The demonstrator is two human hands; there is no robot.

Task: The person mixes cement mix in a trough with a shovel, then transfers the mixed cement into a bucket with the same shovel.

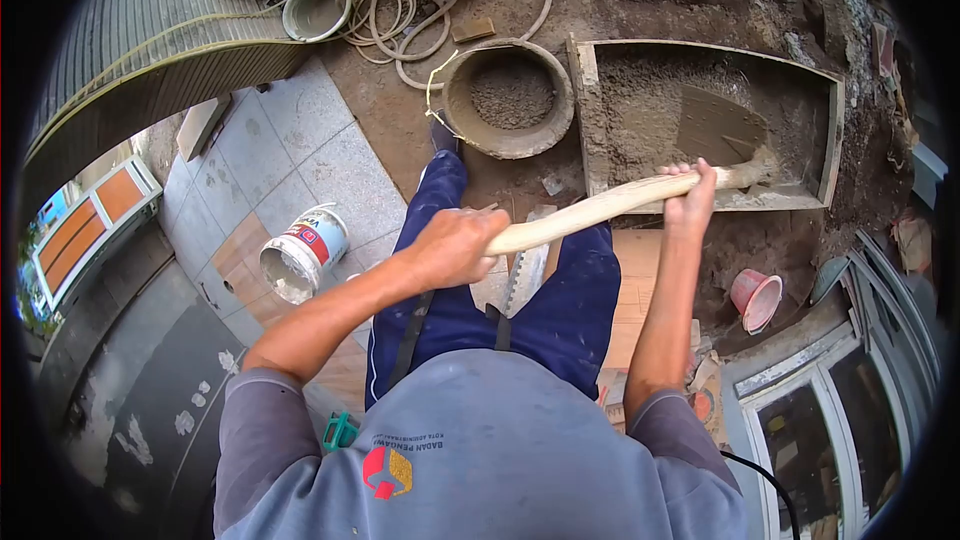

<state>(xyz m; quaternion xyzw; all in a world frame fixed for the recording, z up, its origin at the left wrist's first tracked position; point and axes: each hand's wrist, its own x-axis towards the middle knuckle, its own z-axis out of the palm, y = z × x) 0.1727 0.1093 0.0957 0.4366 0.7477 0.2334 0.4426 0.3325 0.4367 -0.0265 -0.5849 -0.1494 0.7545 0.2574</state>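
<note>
Both my hands grip the pale wooden handle [590,212] of a hoe. My left hand [455,245] is closed around the near end of the handle. My right hand [692,192] wraps the handle further along, close to the blade. The hoe's flat blade [718,128] is smeared with grey mortar and rests in a rectangular wooden mixing trough [830,130] filled with wet mortar [640,110]. My legs in dark blue trousers [560,300] stand just below the trough.
A round basin [462,120] holding grey mix stands left of the trough, with coiled hose [400,20] and a grey bucket [312,8] behind it. A white paint bucket [300,252] lies tipped on the paving. A pink cup [756,298] lies at the right, near glass door frames [840,410].
</note>
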